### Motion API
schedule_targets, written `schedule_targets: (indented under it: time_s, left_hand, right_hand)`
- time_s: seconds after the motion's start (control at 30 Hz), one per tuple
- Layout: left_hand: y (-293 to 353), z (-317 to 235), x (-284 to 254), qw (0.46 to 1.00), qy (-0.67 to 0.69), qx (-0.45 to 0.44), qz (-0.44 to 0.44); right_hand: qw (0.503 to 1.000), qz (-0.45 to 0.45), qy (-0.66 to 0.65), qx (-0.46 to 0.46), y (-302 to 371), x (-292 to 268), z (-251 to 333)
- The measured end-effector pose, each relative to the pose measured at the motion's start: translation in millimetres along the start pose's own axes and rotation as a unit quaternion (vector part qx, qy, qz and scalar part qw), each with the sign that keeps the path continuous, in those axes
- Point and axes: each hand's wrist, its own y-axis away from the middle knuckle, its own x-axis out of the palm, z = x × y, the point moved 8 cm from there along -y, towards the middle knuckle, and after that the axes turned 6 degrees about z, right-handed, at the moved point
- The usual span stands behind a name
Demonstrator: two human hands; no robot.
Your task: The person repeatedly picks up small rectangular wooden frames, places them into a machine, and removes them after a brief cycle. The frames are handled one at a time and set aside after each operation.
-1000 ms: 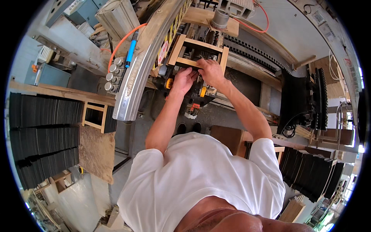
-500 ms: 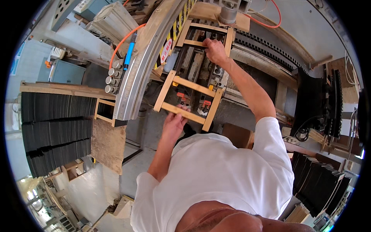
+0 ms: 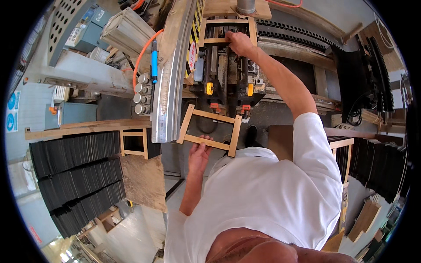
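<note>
A light wooden frame with two rails between two side pieces hangs in front of my body. My left hand is closed on its near rail, fingers wrapped under it. Farther off, a second wooden frame lies on the machine bed, below a grey cylinder. My right hand reaches out to that frame and is closed on its near rail toward the right end. Between the two frames show the machine's rails with two yellow knobs and red clamps.
A metal beam with a blue pen and an orange hose stands left of the frames. Stacks of black slats fill the left side; more black slats stand at right. A black cable chain runs along the machine.
The held frame has come back toward my body, clear of the yellow knobs and clamps. My right hand stays on the far frame. The whole view has turned somewhat.
</note>
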Motion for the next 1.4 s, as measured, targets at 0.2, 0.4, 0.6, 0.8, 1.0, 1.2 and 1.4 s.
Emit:
schedule_targets:
  time_s: [0.2,0.4,0.6,0.8,1.0,1.2,1.4]
  left_hand:
    - [-2.0,-8.6,-40.6,0.999,0.025,0.010,-0.034]
    - [-10.2,-1.3,-66.8,0.995,0.016,0.043,-0.083]
    - [-32.8,23.1,-59.3,0.991,-0.020,0.042,-0.125]
    - [-50.2,48.2,-37.6,0.990,-0.035,0.025,-0.133]
    - [-54.3,48.1,-21.2,0.989,-0.072,0.030,-0.125]
    - [-47.0,42.4,-22.9,0.978,-0.112,0.032,-0.174]
    - [-32.0,39.6,-33.5,0.969,-0.113,0.041,-0.214]
  right_hand:
    - [0.998,-0.016,0.059,0.017,-26.2,4.9,-33.7]
    - [0.998,0.036,0.049,-0.012,-26.1,1.2,-24.8]
    - [0.998,0.030,0.022,-0.054,-28.3,-1.3,-24.8]
    - [0.997,0.041,-0.007,-0.067,-31.5,-2.4,-27.6]
    - [0.997,0.051,0.001,-0.057,-30.5,-2.7,-29.1]
    - [0.997,0.042,0.000,-0.065,-27.6,-7.6,-26.7]
    - [0.996,0.059,0.021,-0.067,-25.7,-7.7,-20.4]
